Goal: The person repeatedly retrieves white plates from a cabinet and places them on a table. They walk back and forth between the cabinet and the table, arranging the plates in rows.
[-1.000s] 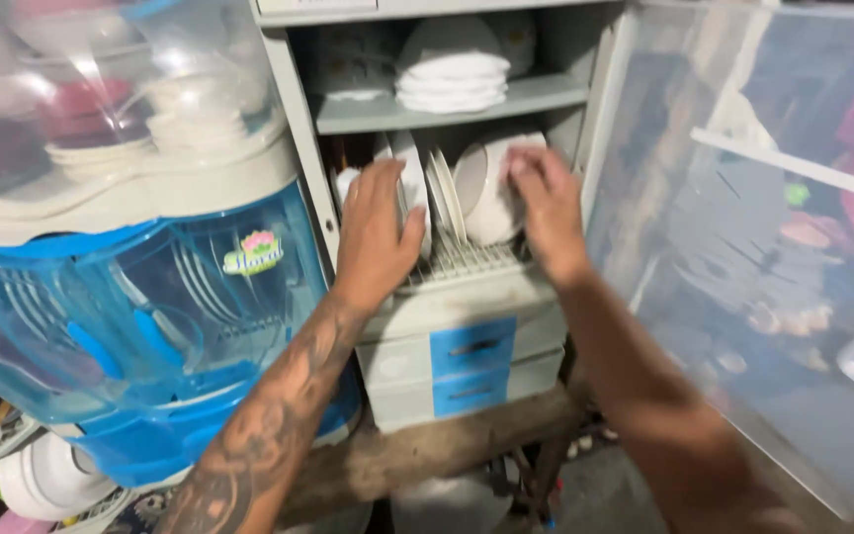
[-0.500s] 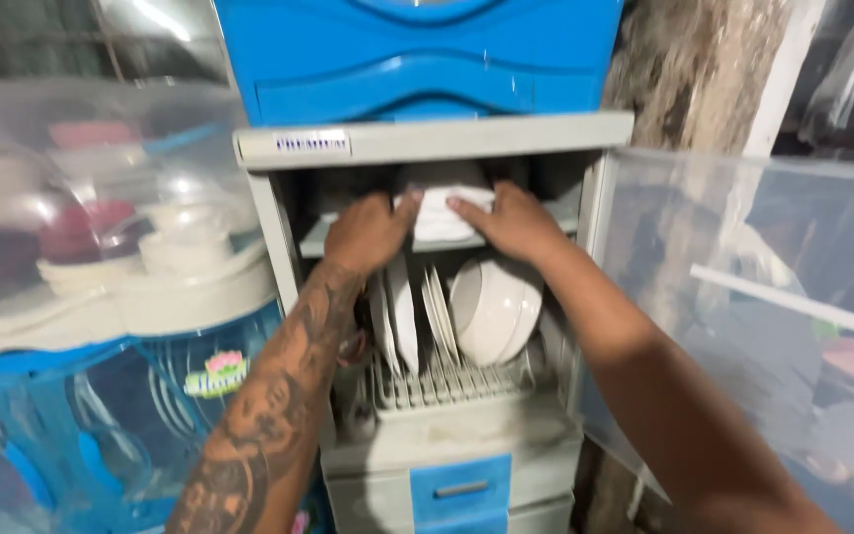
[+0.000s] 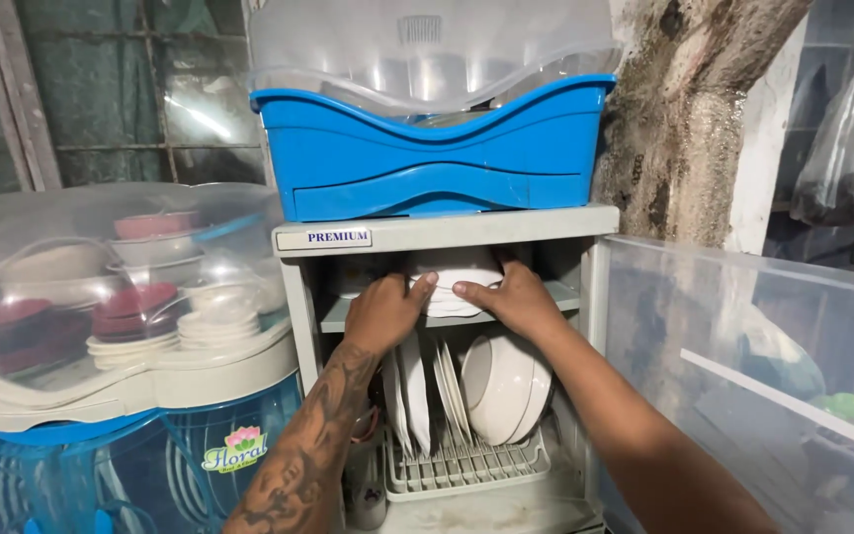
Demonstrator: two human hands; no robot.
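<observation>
Both hands reach into a grey cabinet [image 3: 447, 233]: the left hand [image 3: 384, 313] and right hand [image 3: 506, 300] close on either side of a stack of white plates [image 3: 450, 277] on the upper shelf [image 3: 336, 318], steadying it. More plates stand edgewise in the rack [image 3: 467, 465] below.

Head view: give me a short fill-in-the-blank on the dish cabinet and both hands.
1. Both hands, left hand and right hand, rest on the stack of white ____ on the upper shelf.
2. Below, white plates stand ____ in the rack.
3. The cabinet's clear door is ____.
4. The bin on top is ____.

Missing: bowls; upright; open; blue
</observation>
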